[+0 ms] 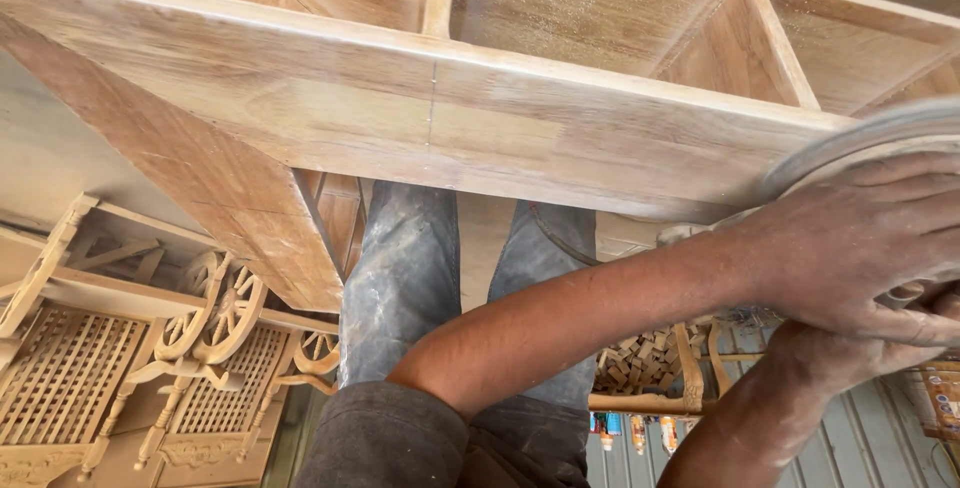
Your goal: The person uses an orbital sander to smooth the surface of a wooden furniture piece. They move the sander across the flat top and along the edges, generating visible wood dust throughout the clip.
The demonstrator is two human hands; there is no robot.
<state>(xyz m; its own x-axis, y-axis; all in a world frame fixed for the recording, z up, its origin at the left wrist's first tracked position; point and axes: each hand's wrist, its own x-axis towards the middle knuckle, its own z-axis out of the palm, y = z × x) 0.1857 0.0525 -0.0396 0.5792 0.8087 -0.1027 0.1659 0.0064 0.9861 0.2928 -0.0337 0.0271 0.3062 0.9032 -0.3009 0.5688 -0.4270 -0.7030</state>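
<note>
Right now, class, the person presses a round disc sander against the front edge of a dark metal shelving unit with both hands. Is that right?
Not quite. In the head view the shelving unit is pale bare wood, not dark metal. The rest stands: both hands, left hand and right hand, are on the round disc sander at its front edge.

Dusty grey jeans (pixel 420 278), dark grey rolled-up sleeve (pixel 385 438), bare forearms powdered with pale sawdust.

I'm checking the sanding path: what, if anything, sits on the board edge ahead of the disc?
Nothing visible does. The sanding disc, under the left hand, meets the wooden frame's front edge, which runs bare leftward apart from dust.
</note>
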